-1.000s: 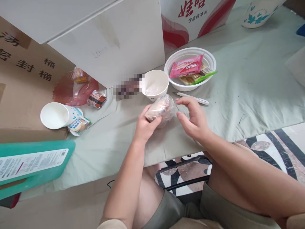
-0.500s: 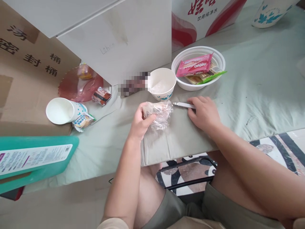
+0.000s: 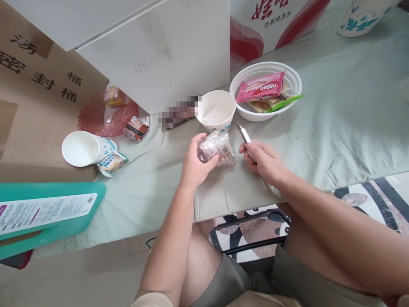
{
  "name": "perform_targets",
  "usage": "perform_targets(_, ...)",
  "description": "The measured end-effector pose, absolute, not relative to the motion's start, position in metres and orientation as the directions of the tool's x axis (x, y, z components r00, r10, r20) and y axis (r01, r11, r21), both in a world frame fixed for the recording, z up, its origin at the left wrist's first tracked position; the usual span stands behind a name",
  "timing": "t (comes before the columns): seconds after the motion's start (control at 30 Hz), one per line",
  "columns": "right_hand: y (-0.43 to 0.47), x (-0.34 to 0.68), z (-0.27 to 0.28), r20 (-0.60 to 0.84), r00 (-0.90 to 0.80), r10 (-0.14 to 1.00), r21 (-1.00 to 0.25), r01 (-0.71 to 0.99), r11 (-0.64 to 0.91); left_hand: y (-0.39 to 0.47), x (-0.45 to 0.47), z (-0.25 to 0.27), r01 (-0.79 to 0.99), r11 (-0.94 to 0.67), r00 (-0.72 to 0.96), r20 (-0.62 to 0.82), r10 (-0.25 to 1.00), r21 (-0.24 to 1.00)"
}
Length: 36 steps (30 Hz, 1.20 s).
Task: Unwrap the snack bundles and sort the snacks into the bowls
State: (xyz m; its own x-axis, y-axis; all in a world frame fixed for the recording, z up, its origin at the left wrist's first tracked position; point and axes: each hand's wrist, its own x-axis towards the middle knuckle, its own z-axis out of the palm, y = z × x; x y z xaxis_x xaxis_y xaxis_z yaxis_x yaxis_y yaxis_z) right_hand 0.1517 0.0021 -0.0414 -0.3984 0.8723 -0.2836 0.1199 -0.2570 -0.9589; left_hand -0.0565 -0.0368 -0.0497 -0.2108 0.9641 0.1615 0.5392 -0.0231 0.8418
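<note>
My left hand (image 3: 195,164) is closed around a crinkled bundle in clear plastic wrap (image 3: 216,148), holding it just in front of a white paper cup (image 3: 220,108). What lies inside the wrap is hard to make out. In my right hand (image 3: 260,157) is a slim silver utility knife (image 3: 244,134), its narrow tip pointing up and away from me. A small gap separates the knife from the wrapped bundle. Behind the right hand stands a white plastic bowl (image 3: 241,111) with a pink wafer packet (image 3: 260,87) and a green-edged packet (image 3: 281,102) in it.
A second paper cup (image 3: 101,147) lies on its side at the left, with small snack packets (image 3: 111,163) beside it. White (image 3: 179,55) and brown cartons (image 3: 38,106) line the back. A reddish clear dish (image 3: 96,113) and a green container (image 3: 51,217) are also at left.
My right hand has picked the knife up off the cloth and moved nearer the left, the knife turning to point away. The left hand has tilted the wrapped bundle and shifted slightly right.
</note>
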Motion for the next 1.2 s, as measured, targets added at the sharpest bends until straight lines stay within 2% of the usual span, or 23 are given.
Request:
perform_targets(0.1,-0.008,0.142,-0.037,-0.387,-0.557,0.735,-0.889,0.015,-0.457,-0.036,-0.051,-0.047,0.561,-0.026,-0.17,0.146,0.975,0.827)
perform_targets(0.17,-0.012,0.138,-0.035,-0.407,-0.605,0.684,-0.869,0.028,-0.493,-0.035,-0.049,-0.047,0.565,-0.025,-0.16,0.139,0.977,0.825)
perform_targets(0.33,-0.012,0.137,-0.033,-0.466,-0.611,0.64,-0.83,0.05,-0.556,-0.033,-0.049,-0.051,0.567,-0.018,-0.151,0.125,0.981,0.824)
perform_targets(0.47,-0.011,0.135,-0.034,-0.458,-0.619,0.638,-0.835,0.052,-0.548,-0.031,-0.046,-0.052,0.529,0.005,-0.156,0.092,0.983,0.848)
perform_targets(0.67,-0.009,0.127,-0.026,-0.515,-0.498,0.698,-0.84,0.128,-0.528,-0.031,-0.046,-0.052,0.535,0.002,-0.137,0.084,0.987,0.845)
perform_targets(0.77,-0.008,0.125,-0.024,-0.561,-0.475,0.678,-0.815,0.172,-0.554,-0.032,-0.05,-0.055,0.519,-0.039,-0.107,0.11,0.988,0.854)
perform_targets(0.93,-0.007,0.126,-0.029,-0.546,-0.51,0.665,-0.829,0.217,-0.515,-0.03,-0.055,-0.061,0.419,-0.035,-0.097,0.083,0.992,0.907)
perform_targets(1.2,-0.006,0.134,-0.025,-0.601,-0.526,0.602,-0.798,0.35,-0.491,-0.028,-0.054,-0.063,0.435,-0.018,-0.124,0.08,0.989,0.9)
